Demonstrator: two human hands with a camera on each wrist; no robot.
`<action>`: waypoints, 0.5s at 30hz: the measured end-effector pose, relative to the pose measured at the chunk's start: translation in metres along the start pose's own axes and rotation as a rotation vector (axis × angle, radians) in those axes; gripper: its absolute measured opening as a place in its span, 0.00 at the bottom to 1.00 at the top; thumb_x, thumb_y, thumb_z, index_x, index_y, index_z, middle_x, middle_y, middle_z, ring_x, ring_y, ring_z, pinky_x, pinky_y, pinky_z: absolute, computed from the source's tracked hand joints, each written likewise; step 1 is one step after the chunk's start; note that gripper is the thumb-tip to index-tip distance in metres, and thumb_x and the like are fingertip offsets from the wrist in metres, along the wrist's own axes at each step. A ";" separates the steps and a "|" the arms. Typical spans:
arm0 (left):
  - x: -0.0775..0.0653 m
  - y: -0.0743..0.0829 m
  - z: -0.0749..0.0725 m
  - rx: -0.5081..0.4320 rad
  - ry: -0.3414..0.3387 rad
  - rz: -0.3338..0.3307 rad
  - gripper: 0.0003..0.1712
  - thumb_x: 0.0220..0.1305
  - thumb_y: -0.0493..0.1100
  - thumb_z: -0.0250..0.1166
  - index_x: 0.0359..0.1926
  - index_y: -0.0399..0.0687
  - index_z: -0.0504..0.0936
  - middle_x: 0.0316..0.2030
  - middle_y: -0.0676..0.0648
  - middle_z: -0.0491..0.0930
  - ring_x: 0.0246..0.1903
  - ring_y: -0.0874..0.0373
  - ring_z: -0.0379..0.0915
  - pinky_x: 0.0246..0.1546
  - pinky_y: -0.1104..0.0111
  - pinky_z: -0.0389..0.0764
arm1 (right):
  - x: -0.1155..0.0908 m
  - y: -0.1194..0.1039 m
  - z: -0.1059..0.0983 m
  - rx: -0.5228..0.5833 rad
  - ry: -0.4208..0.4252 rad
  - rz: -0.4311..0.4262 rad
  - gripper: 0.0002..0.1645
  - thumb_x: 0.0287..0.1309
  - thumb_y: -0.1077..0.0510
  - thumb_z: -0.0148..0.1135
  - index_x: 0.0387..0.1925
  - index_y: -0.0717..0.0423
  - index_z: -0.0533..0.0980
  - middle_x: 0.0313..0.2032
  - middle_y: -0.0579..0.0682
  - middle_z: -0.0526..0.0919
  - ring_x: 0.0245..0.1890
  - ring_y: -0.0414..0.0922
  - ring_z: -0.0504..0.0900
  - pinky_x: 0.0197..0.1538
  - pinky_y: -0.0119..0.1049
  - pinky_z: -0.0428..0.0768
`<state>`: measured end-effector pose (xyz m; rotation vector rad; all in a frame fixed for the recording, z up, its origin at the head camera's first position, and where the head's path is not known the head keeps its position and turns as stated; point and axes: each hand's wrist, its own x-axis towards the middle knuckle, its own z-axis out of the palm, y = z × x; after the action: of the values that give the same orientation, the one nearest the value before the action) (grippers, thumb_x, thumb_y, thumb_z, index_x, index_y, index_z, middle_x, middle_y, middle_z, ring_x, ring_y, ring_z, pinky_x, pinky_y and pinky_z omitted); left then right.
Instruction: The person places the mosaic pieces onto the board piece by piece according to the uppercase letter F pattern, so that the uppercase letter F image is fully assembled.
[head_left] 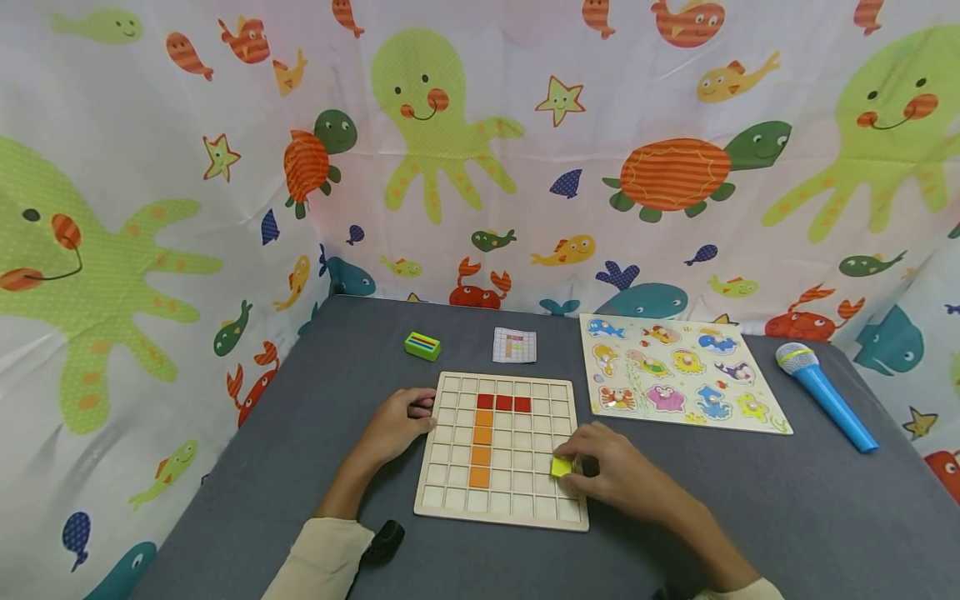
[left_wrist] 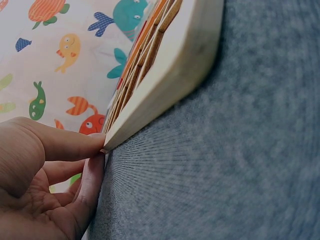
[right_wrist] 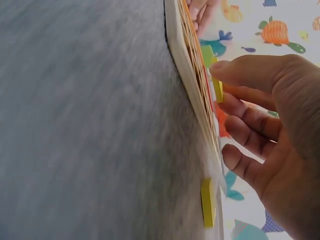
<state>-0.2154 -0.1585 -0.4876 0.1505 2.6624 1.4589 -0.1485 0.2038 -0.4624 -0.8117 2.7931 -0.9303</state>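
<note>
A wooden grid board (head_left: 501,521) lies on the table, with red square tiles (head_left: 504,403) in a short row and several orange tiles (head_left: 481,456) in a column below. At its left edge is my left hand (head_left: 397,429); the left wrist view shows thumb and fingers pinching the board's corner (left_wrist: 112,140). Between thumb and index finger, my right hand (head_left: 618,475) pinches a yellow square tile (head_left: 560,467) above the board's right side. Another yellow tile (right_wrist: 207,202) lies beside the board in the right wrist view.
Behind the board are a green block with coloured stripes (head_left: 422,347) and a small pattern card (head_left: 514,345). A sea-animal puzzle board (head_left: 630,362) lies at the back right, with a blue toy microphone (head_left: 832,404) beside it. A printed curtain (head_left: 480,125) hangs behind the table.
</note>
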 end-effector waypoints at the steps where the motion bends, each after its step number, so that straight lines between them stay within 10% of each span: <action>1: 0.000 0.000 0.000 -0.001 -0.001 0.002 0.28 0.69 0.35 0.71 0.69 0.40 0.80 0.54 0.44 0.80 0.53 0.51 0.81 0.58 0.53 0.82 | 0.003 -0.002 0.001 -0.003 0.002 -0.001 0.15 0.66 0.49 0.74 0.51 0.45 0.88 0.46 0.36 0.81 0.44 0.38 0.75 0.45 0.34 0.78; 15: -0.001 0.001 0.000 -0.002 -0.001 0.004 0.28 0.69 0.35 0.71 0.69 0.40 0.80 0.55 0.44 0.80 0.54 0.50 0.82 0.57 0.54 0.83 | 0.039 -0.018 0.018 -0.032 0.039 -0.021 0.16 0.64 0.51 0.75 0.52 0.50 0.88 0.49 0.41 0.84 0.49 0.41 0.77 0.53 0.43 0.81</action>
<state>-0.2143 -0.1582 -0.4867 0.1564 2.6618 1.4622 -0.1692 0.1627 -0.4634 -0.8374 2.8453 -0.9175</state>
